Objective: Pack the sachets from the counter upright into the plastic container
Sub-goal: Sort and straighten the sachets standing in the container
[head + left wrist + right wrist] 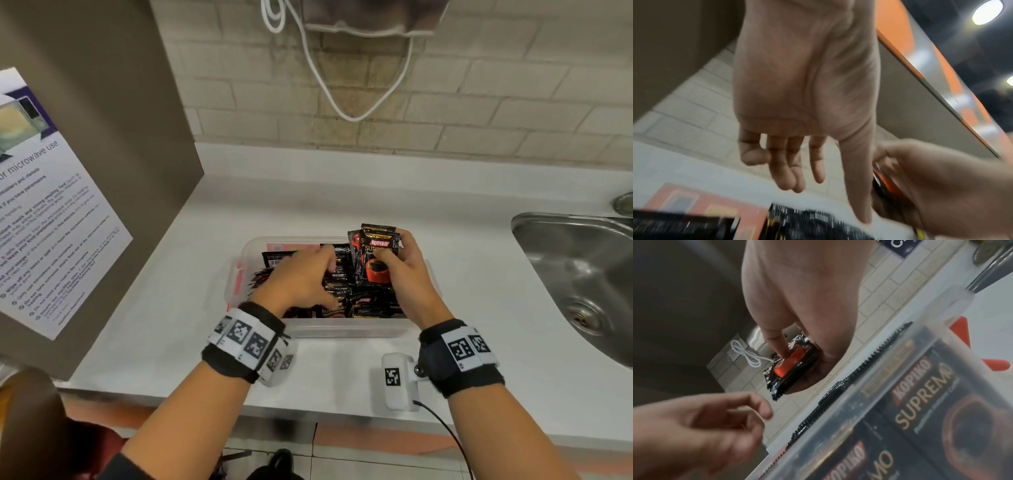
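Right up against a tall brown panel [102, 137] on the left, the white counter [462, 274] runs to a steel sink [575, 274] on the right, with bare surface behind and on both sides of the plastic container [342, 329]. That clear tub sits near the front edge, its near wall showing packed sachets [356, 301] through it, mostly black, some standing, some leaning. The person's right hand [407, 270] is raised over the tub's right half, fingers and thumb clamped on a small bunch of black-and-red held sachets [375, 257], upright and above the rim. The left hand [301, 277] hovers over the tub's middle, fingers spread and loose, gripping nothing; it hides the sachets beneath it. The left wrist view is blurred, so the packets below the palm are unreadable. A white cable [342, 85] loops down the tiled wall.
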### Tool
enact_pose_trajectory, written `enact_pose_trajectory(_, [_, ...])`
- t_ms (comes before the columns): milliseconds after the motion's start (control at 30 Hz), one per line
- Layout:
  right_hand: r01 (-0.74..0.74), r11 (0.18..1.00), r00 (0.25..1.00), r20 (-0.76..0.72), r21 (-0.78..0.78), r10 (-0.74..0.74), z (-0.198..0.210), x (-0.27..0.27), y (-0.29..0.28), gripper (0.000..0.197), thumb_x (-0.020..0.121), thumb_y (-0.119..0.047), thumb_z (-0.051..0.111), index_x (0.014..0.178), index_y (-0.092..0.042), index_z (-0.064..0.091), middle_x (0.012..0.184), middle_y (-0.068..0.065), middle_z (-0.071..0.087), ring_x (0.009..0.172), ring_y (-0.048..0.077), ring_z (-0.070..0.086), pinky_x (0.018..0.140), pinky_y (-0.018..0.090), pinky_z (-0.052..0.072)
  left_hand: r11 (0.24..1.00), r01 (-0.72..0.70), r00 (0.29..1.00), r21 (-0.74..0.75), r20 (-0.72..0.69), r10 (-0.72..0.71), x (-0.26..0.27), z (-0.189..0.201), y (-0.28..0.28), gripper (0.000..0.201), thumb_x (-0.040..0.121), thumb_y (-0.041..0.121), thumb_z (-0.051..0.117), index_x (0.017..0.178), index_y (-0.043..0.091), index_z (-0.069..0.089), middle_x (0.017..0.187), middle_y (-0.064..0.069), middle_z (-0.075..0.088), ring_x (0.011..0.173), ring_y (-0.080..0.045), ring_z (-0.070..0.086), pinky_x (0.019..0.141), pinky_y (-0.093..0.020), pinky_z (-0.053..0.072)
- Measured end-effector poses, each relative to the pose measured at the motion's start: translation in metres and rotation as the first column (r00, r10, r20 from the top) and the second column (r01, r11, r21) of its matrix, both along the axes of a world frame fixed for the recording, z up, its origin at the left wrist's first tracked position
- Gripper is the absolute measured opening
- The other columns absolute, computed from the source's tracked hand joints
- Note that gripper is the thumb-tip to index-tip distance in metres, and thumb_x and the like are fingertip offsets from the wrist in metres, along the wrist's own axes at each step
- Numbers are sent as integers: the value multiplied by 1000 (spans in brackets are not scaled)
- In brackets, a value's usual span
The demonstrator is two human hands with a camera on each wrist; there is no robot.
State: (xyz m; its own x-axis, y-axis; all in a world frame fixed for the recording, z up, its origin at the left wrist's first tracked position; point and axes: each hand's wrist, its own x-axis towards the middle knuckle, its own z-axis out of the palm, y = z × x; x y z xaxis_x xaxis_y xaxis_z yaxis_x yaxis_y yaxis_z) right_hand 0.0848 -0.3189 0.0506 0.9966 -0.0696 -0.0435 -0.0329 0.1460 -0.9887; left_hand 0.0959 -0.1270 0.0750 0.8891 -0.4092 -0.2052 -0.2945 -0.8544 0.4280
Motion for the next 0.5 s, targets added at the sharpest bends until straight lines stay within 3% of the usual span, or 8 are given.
enact_pose_trajectory(100, [-21,1000,1000,-1,-1,21,1,-2,0,29,99,-9,56,125,-20,52,91,-3,75,80,16,72,63,28,57,948,-63,998,-311,-7,64,6,29,9,43,85,40,76,118,30,51,102,8,58,89,-10,61,75,-26,51])
enact_pose_trajectory(200, [-76,997,997,31,3,75,5,-2,4,27,99,-8,56,124,-18,55,96,4,75,83,21,72,64,33,59,842,-107,994,-529,-39,102,9,44,5,34,90,34,73,121,30,59,102,7,66,87,-10,66,78,-30,57])
enact_pose_trajectory(300, [-108,994,992,67,-15,109,9,-3,8,25,99,-9,56,120,-21,58,99,6,73,84,21,71,64,34,59,780,-180,984,-599,-108,144,9,42,-2,26,92,12,70,117,20,65,97,-2,67,77,-21,70,79,-44,61])
enact_pose_trajectory(400, [-64,998,994,92,-14,65,11,-4,6,23,99,-6,55,117,-19,58,98,0,72,81,16,70,62,28,57,691,-269,962,-671,-159,220,9,37,1,21,91,3,69,106,17,66,91,-5,67,66,-20,70,78,-41,61])
enact_pose_trajectory(500, [-25,1000,998,64,19,24,11,-3,-1,21,100,-3,53,114,-19,57,94,-2,73,81,17,71,62,26,56,606,-345,933,-716,-195,301,8,33,7,22,90,0,67,101,18,61,96,-9,69,66,-24,73,78,-43,62])
